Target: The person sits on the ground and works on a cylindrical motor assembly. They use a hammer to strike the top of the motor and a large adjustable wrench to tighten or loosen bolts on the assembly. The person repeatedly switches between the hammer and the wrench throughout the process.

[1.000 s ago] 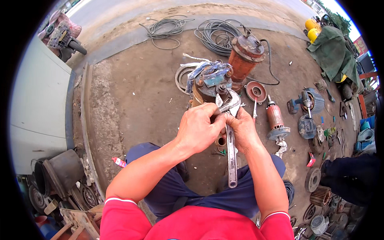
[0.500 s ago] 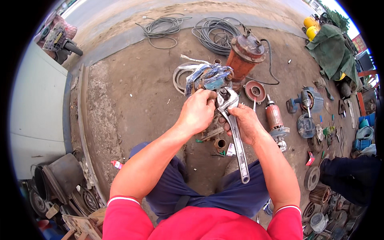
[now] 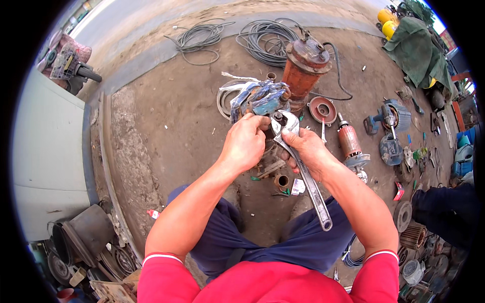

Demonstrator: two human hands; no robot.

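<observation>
My right hand [image 3: 309, 151] is closed round the upper handle of a large steel adjustable wrench [image 3: 314, 191], its thumb lying just below the head. The wrench jaws sit around a dark nut or bolt end at the near side of a blue metal part [image 3: 266, 107]. Bundled blue-and-white strips [image 3: 252, 95] cover much of that part. Beside the jaws, my left hand [image 3: 246, 142] has curled fingers, with the index finger and thumb close to the wrench head. What those fingers grip, if anything, is hidden.
A rusty orange cylindrical pump [image 3: 301, 73] stands just beyond. To the right lie a red-brown flange [image 3: 322, 110], a motor rotor [image 3: 348, 141] and a blue motor housing [image 3: 396, 118]. Coiled cables [image 3: 268, 43] rest farther off. A short pipe piece [image 3: 281, 181] stands between my legs.
The wrench handle's lower end has swung to the right, along with my right hand and forearm. My left hand stays by the jaws. The whole view has shifted slightly.
</observation>
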